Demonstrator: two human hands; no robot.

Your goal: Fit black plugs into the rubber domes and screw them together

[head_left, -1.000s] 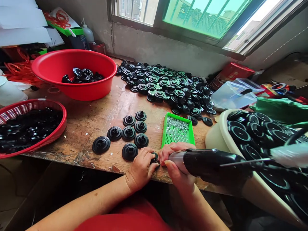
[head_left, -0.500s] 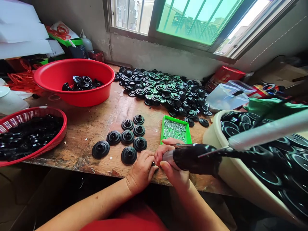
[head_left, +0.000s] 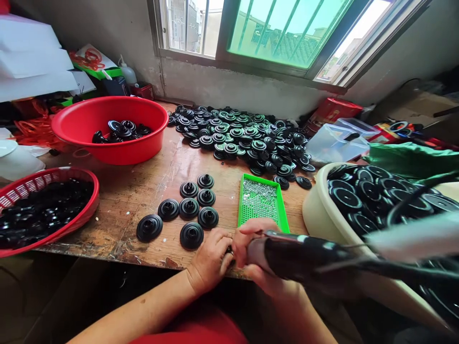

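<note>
My right hand (head_left: 247, 243) is wrapped around a black electric screwdriver (head_left: 297, 253), which points left and down toward my left hand (head_left: 213, 255). At the table's front edge, the left fingers are closed on a small black part (head_left: 228, 249), mostly hidden between the two hands. The tool's tip is also out of sight behind my fingers. Just beyond the left hand, several round black stepped discs (head_left: 189, 209) with raised centres lie flat on the wood. A green tray (head_left: 281, 210) of tiny silvery pieces, probably screws, sits beyond the right hand.
A large pile of black discs (head_left: 233, 134) lies under the window. At left stand a red basin (head_left: 118, 155) and a red basket (head_left: 93, 200) holding black parts. A cream tub (head_left: 319, 205) full of black discs is close on the right, near a clear plastic box (head_left: 333, 143).
The screwdriver's back end has swung down and to the right, its white-wrapped cord blurred with motion. Both hands stay together at the table edge. The view has shifted slightly.
</note>
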